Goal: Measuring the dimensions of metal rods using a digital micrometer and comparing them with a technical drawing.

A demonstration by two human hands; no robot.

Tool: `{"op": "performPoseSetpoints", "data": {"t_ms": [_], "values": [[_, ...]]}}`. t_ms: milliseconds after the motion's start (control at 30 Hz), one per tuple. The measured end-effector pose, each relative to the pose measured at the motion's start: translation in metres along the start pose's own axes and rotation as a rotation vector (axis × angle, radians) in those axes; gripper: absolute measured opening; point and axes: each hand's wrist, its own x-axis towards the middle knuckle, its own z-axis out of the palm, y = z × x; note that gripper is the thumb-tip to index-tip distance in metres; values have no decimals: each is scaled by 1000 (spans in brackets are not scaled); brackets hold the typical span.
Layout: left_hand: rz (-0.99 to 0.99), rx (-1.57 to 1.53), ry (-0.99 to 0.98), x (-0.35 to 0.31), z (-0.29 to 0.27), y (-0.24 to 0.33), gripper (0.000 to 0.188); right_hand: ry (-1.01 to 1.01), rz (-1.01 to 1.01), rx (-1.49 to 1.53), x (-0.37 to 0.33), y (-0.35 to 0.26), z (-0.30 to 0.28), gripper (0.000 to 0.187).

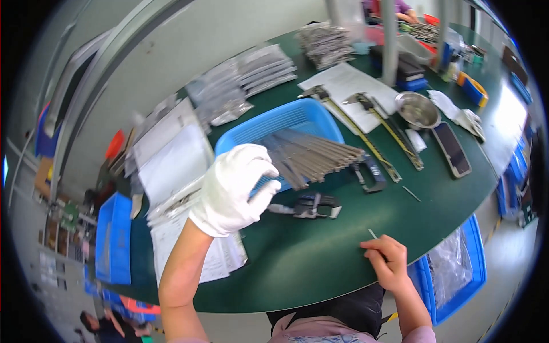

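The gloved left hand (235, 188) is closed around one end of a fanned bundle of thin metal rods (311, 155) above the blue tray (274, 123). They look stiff, slippery and best clamped near that gathered end. The bare right hand (388, 260) pinches a light, thin pin (373, 234) at the green worktop (320, 257) edge.

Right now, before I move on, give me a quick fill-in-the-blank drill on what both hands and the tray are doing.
1. The left hand wears a ____ glove and grips a fanned bundle of grey metal strips.
2. The bare right hand pinches a thin ____ at the table's near edge.
3. The strips are held over a ____ plastic tray.
4. The table has a dark ____ top.

Missing words: white; pin; blue; green
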Motion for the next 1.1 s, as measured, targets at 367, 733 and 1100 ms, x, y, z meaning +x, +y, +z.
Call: {"op": "performPoseSetpoints", "data": {"t_ms": [367,733,1100], "values": [[-957,191,-312,-168,-5,33,26,-94,-153,-376,0,-8,14,14],[-957,-76,-297,-161,22,12,45,-194,-119,-402,2,-23,43,12],[-1261,-1562,171,-177,19,51,27,-342,-449,-93,58,-61,134,28]]}}
